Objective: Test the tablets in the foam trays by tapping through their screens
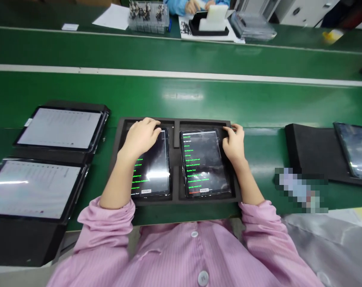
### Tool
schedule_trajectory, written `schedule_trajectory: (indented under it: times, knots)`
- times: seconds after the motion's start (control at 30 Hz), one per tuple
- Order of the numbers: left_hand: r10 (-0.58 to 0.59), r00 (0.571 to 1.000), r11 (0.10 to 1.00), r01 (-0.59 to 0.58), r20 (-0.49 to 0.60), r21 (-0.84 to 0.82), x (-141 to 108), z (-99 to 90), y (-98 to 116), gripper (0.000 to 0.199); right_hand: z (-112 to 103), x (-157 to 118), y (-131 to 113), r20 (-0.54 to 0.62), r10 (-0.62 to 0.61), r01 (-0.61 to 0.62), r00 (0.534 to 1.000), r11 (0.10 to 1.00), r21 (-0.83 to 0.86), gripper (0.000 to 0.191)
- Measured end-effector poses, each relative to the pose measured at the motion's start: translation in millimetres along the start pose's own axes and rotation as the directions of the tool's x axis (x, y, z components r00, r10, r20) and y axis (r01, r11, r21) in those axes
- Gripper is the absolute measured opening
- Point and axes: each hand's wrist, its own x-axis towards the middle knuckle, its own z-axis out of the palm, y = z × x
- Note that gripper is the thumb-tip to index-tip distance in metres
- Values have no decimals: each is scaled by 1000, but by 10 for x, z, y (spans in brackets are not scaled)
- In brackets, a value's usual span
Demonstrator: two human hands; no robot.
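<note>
A black foam tray [176,175] with two compartments lies in front of me on the green bench. Each compartment holds a tablet with a dark screen and lines of mostly green text: the left tablet [153,171] and the right tablet [206,163]. Over the upper part of the left tablet lies my left hand [143,135], its fingers stretched out and hiding part of the screen. My right hand [235,143] rests at the tray's upper right edge, beside the right tablet, with thumb and fingers apart. Neither hand has lifted anything.
On the left, two tablets with pale screens [61,127] [34,187] lie in black foam. Another tablet [358,149] rests on a foam block [315,151] at right. Across the bench, a person's hands [195,6] work behind a black stand [209,30] near a clear parts box [149,20].
</note>
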Motion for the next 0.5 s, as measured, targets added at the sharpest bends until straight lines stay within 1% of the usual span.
schedule_trajectory:
  times: [0.07, 0.1, 0.13, 0.2, 0.27, 0.33, 0.43, 0.5]
  knots:
    - [-37, 998, 999, 36, -46, -21, -26, 51, -63, 43, -4, 0, 3, 24, 17, -17, 1000, 1000, 3, 50]
    - [-44, 998, 999, 43, -46, -32, -30, 75, -106, 43, -4, -4, 2, 36, 19, -20, 999, 1000, 6, 49]
    - [-36, 999, 999, 35, -30, -38, -25, 100, -145, 43, -3, -12, 2, 45, 18, -19, 999, 1000, 12, 48]
    - [35, 999, 999, -34, 9, -40, 6, 154, -189, 44, 3, -44, 11, 51, 15, -17, 999, 999, 32, 48]
    - [116, 993, 993, -116, 18, -37, 37, 206, -175, 45, 14, -90, 30, 45, 30, -33, 999, 998, 60, 50]
    - [162, 986, 986, -161, 25, -37, 44, 245, -121, 47, 31, -134, 49, 32, 54, -56, 998, 994, 95, 50]
    - [182, 982, 983, -180, 52, -30, 9, 262, -52, 44, 55, -172, 53, -2, 67, -66, 998, 988, 139, 44]
    - [196, 977, 980, -194, 85, -31, -20, 248, -46, 43, 64, -178, 40, -23, 68, -64, 997, 985, 158, 40]
